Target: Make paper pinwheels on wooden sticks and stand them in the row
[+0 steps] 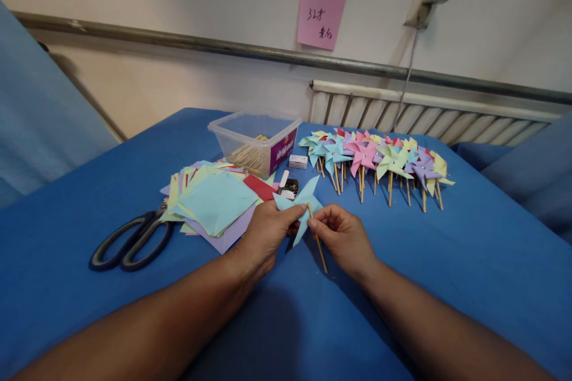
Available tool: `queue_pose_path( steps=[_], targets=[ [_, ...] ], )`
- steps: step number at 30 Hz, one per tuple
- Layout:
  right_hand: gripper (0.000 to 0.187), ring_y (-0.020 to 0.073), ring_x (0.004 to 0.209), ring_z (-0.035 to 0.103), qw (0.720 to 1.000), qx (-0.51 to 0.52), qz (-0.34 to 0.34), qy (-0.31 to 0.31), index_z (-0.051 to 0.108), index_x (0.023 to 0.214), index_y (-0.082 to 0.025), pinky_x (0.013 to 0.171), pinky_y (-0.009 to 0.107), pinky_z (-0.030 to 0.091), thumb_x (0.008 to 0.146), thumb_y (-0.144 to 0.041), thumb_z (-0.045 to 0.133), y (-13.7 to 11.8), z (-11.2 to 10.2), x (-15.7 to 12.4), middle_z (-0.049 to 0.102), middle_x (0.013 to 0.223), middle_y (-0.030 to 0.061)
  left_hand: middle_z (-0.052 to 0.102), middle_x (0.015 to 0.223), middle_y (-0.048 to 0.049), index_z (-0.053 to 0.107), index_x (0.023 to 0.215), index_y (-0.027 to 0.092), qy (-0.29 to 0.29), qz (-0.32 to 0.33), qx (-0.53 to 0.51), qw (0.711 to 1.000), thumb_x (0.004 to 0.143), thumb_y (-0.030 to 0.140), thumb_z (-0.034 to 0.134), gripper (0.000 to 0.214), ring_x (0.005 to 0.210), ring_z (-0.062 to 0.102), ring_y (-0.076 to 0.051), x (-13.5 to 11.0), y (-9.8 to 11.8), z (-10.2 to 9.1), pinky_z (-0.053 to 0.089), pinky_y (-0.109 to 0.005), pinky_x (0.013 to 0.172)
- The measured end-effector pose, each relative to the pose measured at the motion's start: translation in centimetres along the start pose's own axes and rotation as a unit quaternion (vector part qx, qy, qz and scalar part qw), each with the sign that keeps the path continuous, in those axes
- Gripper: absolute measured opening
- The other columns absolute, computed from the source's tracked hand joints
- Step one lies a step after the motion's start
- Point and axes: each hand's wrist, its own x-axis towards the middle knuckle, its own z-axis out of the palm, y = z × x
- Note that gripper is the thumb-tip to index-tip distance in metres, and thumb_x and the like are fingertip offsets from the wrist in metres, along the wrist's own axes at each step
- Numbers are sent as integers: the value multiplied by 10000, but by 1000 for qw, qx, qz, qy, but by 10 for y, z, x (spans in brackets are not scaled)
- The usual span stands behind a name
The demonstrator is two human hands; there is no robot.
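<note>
A light blue paper pinwheel (306, 193) is held in front of me, its back turned my way. My left hand (272, 223) is closed on it, the thumb pressed near its centre. Against the pinwheel's back lies a thin wooden stick (320, 250), its lower end slanting down toward me. The fingers of my right hand (342, 235) pinch that stick close to its upper end. What fastens the stick to the paper is hidden by my fingers.
A pile of coloured paper squares (218, 202) lies left, beside large scissors (129, 241). Behind stand a clear plastic tub (223, 137) of sticks, a small white box (298, 161) and a small dark container (291, 187). Several finished pinwheels (363, 155) lie at the back right.
</note>
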Motion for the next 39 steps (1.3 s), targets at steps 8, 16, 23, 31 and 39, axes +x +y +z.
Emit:
queue_pose_path(
  steps=[8, 16, 23, 31, 39],
  targets=[
    [227, 72, 504, 408, 1000, 2, -1, -6, 540, 678, -168, 494, 222, 310, 684, -336, 692, 1, -1, 1, 492, 545, -59, 426, 431, 65, 478, 534, 165, 1, 7, 8, 1000, 664, 260, 659, 242, 398, 361, -59, 0, 0, 0, 286, -195, 399],
    [219, 71, 496, 423, 1000, 18, 8, -10, 553, 670, -170, 493, 218, 323, 684, -333, 698, 3, -1, 1, 507, 532, -58, 471, 450, 54, 510, 552, 156, 1, -2, 4, 1000, 662, 283, 669, 232, 404, 401, -65, 0, 0, 0, 309, -194, 403],
    [229, 90, 513, 499, 999, 42, 16, -17, 580, 668, -165, 527, 230, 391, 685, -357, 703, 0, -1, 1, 570, 550, -26, 470, 429, 50, 497, 522, 159, 4, 1, 4, 1000, 651, 237, 663, 224, 386, 403, -67, -1, 1, 1, 310, -194, 394],
    [276, 91, 523, 512, 998, 48, 19, -24, 593, 675, -164, 546, 234, 407, 673, -407, 725, 1, -2, 2, 587, 569, -23, 472, 416, 49, 510, 511, 156, -1, 5, -10, 1000, 642, 190, 654, 197, 379, 396, -64, -3, 2, 2, 298, -192, 387],
    [312, 96, 535, 525, 998, 48, 24, -34, 603, 704, -169, 554, 239, 422, 691, -461, 713, 1, -2, 1, 612, 617, -8, 458, 393, 57, 496, 465, 163, -4, -7, -15, 1000, 629, 213, 684, 255, 371, 390, -67, -4, 6, 3, 321, -210, 415]
  ],
)
